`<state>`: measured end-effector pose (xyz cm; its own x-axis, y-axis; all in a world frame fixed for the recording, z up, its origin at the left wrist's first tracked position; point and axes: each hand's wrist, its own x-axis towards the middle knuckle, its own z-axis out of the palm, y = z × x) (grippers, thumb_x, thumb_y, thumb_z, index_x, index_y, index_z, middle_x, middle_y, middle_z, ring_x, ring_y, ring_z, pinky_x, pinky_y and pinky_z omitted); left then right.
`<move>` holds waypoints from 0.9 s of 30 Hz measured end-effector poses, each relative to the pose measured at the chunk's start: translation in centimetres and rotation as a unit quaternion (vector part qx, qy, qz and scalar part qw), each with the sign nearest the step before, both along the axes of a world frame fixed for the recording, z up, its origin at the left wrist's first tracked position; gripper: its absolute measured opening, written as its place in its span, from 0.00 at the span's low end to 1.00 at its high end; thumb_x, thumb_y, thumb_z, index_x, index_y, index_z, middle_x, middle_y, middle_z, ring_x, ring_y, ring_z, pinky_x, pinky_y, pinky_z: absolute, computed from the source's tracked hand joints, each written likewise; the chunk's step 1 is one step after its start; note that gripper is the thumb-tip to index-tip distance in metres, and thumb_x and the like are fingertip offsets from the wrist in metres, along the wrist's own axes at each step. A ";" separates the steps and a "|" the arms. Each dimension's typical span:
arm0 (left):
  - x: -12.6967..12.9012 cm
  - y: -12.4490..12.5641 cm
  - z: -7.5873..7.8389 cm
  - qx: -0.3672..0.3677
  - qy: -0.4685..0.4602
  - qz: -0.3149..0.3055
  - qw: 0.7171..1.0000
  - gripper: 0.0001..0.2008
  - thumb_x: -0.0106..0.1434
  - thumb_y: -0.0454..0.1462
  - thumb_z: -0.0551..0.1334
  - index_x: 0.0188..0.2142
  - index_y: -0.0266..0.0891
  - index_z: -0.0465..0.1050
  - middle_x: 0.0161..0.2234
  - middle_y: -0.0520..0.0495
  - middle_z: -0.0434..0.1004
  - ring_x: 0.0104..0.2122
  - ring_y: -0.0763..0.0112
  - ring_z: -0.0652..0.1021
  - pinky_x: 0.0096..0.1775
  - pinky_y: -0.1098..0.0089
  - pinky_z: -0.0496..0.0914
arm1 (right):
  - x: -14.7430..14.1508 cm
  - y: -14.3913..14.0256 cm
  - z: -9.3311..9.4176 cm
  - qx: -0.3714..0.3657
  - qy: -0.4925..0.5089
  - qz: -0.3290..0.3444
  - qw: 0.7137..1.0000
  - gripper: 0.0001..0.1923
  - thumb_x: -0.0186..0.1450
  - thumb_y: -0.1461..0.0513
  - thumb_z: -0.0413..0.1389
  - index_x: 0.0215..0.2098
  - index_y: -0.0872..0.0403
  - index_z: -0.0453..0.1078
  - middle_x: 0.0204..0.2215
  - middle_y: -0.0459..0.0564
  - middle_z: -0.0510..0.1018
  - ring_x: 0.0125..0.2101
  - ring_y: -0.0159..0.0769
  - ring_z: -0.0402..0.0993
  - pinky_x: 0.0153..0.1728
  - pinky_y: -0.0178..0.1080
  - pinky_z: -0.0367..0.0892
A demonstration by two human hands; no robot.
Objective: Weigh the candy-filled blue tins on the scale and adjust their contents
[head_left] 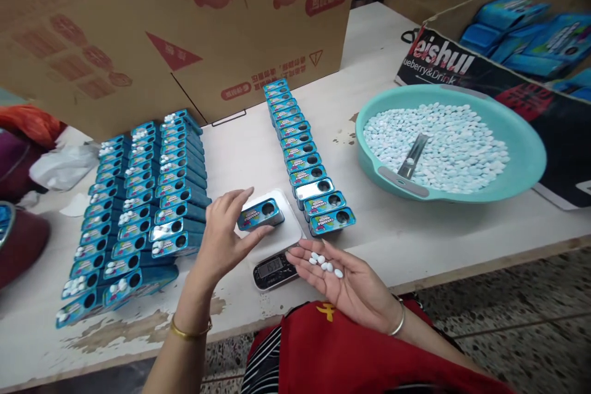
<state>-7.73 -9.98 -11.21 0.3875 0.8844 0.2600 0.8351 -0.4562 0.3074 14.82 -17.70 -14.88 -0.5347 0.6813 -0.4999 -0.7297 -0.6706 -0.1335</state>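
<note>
Centrally, small blue tin point(260, 213) sits on white scale point(277, 240), left hand point(226, 237) curled round it, thumb and fingers touching its sides. Right hand point(344, 280) at 4 o'clock of the tin, palm up and spread, cupping a few white tablets point(325, 263). Row of tins point(305, 160) at 1 o'clock, filled tins point(138, 209) at 9 o'clock, teal basin point(526, 166) of tablets with metal scoop point(412, 157) at 2 o'clock, cardboard box point(184, 31) at 12.

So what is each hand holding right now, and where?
Left hand pinches a blue tin at its near end; right hand cups white tablets on its open palm.
</note>
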 end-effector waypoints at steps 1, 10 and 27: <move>-0.4 -0.1 -0.1 -0.008 0.008 0.003 1.000 0.34 0.58 0.51 0.64 0.59 0.44 0.57 0.52 0.41 0.68 0.52 0.57 0.69 0.53 0.56 0.61 | 0.3 -0.2 -0.2 -0.003 -0.003 -0.002 1.000 0.16 0.65 0.60 0.53 0.47 0.61 0.71 0.48 0.57 0.78 0.55 0.43 0.69 0.58 0.42 0.60; -1.9 -0.4 0.1 -0.012 -0.035 0.021 0.999 0.31 0.60 0.50 0.62 0.59 0.45 0.57 0.51 0.43 0.70 0.51 0.60 0.70 0.52 0.58 0.63 | 1.4 -0.8 -1.1 -0.023 -0.014 0.000 1.000 0.18 0.64 0.59 0.55 0.48 0.61 0.71 0.50 0.59 0.77 0.55 0.43 0.68 0.57 0.41 0.62; -2.4 -0.5 -0.3 -0.003 -0.060 0.028 0.998 0.21 0.64 0.45 0.59 0.55 0.42 0.64 0.48 0.43 0.73 0.49 0.63 0.72 0.50 0.60 0.66 | 1.2 -0.8 -0.7 -0.010 -0.036 0.028 0.999 0.17 0.66 0.59 0.52 0.49 0.59 0.71 0.52 0.57 0.75 0.55 0.40 0.68 0.58 0.41 0.61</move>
